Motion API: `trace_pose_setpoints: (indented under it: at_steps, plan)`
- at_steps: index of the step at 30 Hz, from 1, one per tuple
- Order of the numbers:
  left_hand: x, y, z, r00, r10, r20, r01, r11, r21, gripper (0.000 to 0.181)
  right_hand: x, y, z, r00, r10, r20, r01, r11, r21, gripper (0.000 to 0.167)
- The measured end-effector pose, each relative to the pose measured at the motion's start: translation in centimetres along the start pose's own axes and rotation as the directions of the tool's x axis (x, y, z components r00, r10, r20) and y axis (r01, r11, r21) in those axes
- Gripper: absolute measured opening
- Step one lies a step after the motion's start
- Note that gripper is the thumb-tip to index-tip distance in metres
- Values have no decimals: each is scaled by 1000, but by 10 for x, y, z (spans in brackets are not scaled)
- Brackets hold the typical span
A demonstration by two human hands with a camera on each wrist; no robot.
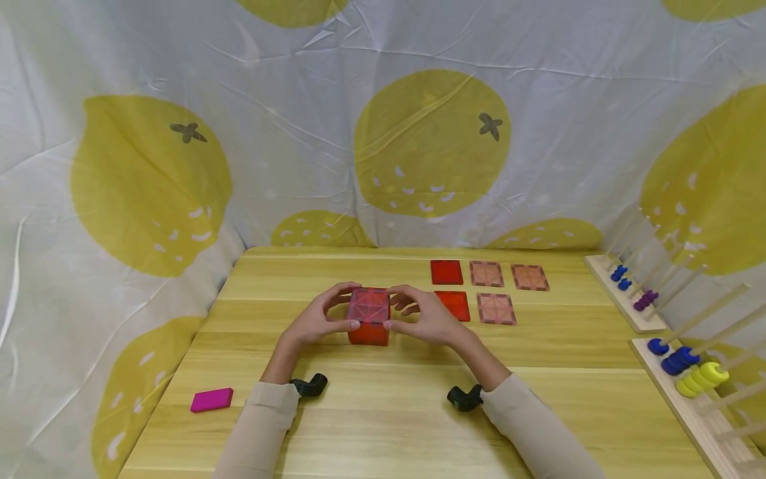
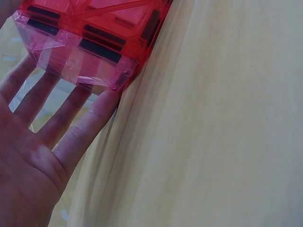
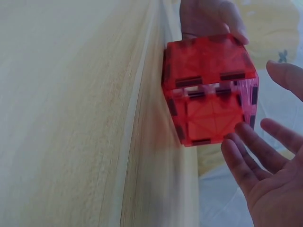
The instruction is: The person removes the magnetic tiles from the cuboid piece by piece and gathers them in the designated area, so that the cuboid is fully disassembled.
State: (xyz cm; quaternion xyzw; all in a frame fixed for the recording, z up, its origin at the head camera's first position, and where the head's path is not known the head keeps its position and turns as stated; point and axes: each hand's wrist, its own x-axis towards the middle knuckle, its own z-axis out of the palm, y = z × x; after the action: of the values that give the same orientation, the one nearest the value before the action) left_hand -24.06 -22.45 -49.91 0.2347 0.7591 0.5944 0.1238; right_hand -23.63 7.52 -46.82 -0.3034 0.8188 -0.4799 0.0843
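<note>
L hand holds red/pink cube, R hand spread beside it

Cube (image 1: 369, 316) sits just below ctr of head frame, btwn both hands; built of see-thru red & pink tiles w/ dark strips along the edges. Can't tell if it's raised or resting on the table (image 1: 383, 432). L hand (image 1: 318, 320) grips it from the left, thumb at near edge, fingertips at the far top corner. R hand (image 1: 432, 316) is wide, fingers apart, thumb & index by the cube's right edge; can't tell if they touch. In L wrist view, cube is upper left; in R wrist view, upper right, w/ R hand's fingers at lower right of it.

Upper right of ctr, head frame: 3 tiles in the back row, i.e. red tile (image 1: 446, 272), pink tile (image 1: 487, 273), 2nd pink tile (image 1: 530, 277). Front row: orange-red tile (image 1: 455, 306), partly behind R hand, & 3rd pink tile (image 1: 496, 309). Lower left: magenta block (image 1: 212, 400). Right edge: back rack (image 1: 651, 323) w/ blue & purple beads, front rack (image 1: 688, 414) w/ blue & yellow ones. Lemon-print curtain (image 1: 287, 146) fills the top.
</note>
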Motion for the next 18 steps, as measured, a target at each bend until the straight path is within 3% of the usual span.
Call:
trace_pose_setpoints:
  at_steps: [10,18]
  plan:
    - [1,1,0,1000,14,9,-14,1000,-3,76,7,-1,8,1000,22,12,-23,1000,21,71]
    - [1,1,0,1000,5,13,-5,1000,-10,76,12,-3,12,998,65,-11,-65,997,-50,84]
